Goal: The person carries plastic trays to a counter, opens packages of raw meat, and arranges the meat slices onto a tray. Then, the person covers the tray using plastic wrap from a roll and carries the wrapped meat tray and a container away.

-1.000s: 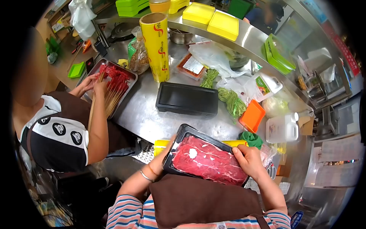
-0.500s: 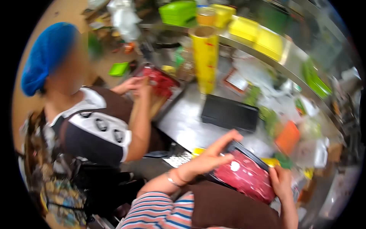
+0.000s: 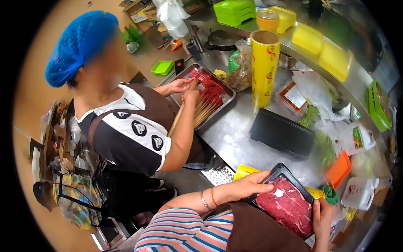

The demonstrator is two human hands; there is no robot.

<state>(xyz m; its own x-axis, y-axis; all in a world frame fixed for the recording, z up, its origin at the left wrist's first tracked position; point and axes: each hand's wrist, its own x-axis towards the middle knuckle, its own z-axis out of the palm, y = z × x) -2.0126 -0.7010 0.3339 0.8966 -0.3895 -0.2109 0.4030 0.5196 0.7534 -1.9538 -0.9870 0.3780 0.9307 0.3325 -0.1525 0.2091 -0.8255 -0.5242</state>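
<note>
Close to my body I hold a black plastic tray of raw red meat, tilted toward me. My left hand grips its left edge, the thumb over the rim and the other fingers mostly hidden. On the right edge, my right hand is closed round the rim, with its fingers partly out of sight. White fat streaks the meat, and a bright white spot shows near its top. Just beyond lies a dark closed box or upturned tray on the steel table.
A co-worker at left handles skewered meat over a metal tray. A tall yellow roll stands upright at the back. Bagged greens, an orange tray and a white jug crowd the right side. Yellow containers line the shelf.
The view has swung left and steadied, so everything appears further right. My left index finger, raised before, now lies along the tray's edge. Both hands still hold the tray.
</note>
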